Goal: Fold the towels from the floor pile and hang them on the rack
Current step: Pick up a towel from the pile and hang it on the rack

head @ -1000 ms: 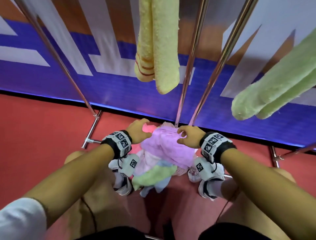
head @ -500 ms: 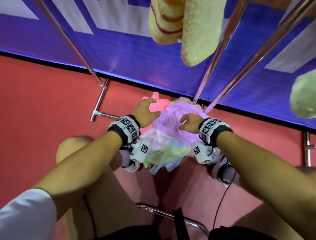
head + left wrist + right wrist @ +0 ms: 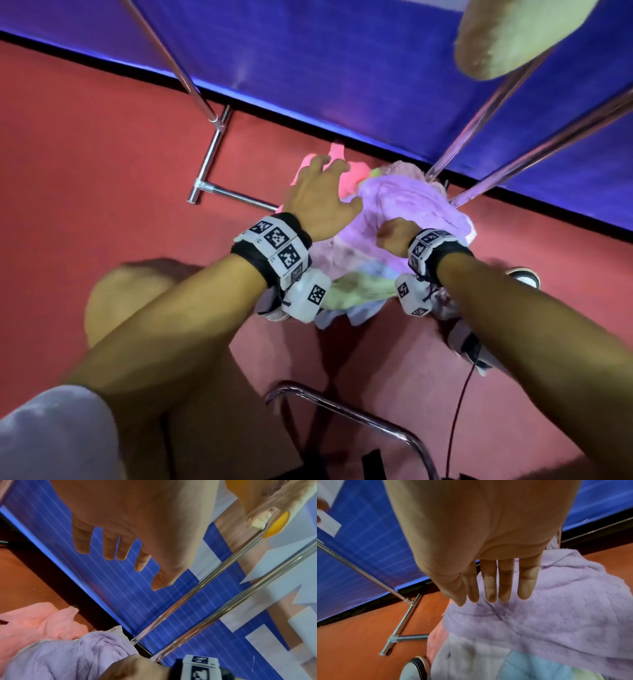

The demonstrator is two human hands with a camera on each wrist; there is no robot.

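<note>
A pile of towels lies on the red floor at the foot of the rack. A purple towel (image 3: 411,205) (image 3: 547,615) is on top, with a pink towel (image 3: 346,168) (image 3: 39,620) behind it on the left and green (image 3: 363,287) and light blue (image 3: 363,311) ones in front. My left hand (image 3: 322,185) (image 3: 120,555) hovers over the pink towel, fingers spread and holding nothing. My right hand (image 3: 394,236) (image 3: 496,592) points straight fingers down at the purple towel, tips at or just above the cloth. A yellow-green towel (image 3: 513,37) hangs on the rack.
Two slanted chrome rack poles (image 3: 486,113) come down just behind the pile. The rack's T-shaped foot (image 3: 205,185) lies on the left. A blue banner wall (image 3: 342,68) stands close behind. A chrome tube frame (image 3: 359,418), a red cable (image 3: 459,404) and my shoes (image 3: 469,346) are near.
The view has tilted down toward the floor. My left hand has spread its fingers and reached forward over the pink towel. My right hand stays at the purple towel's near edge.
</note>
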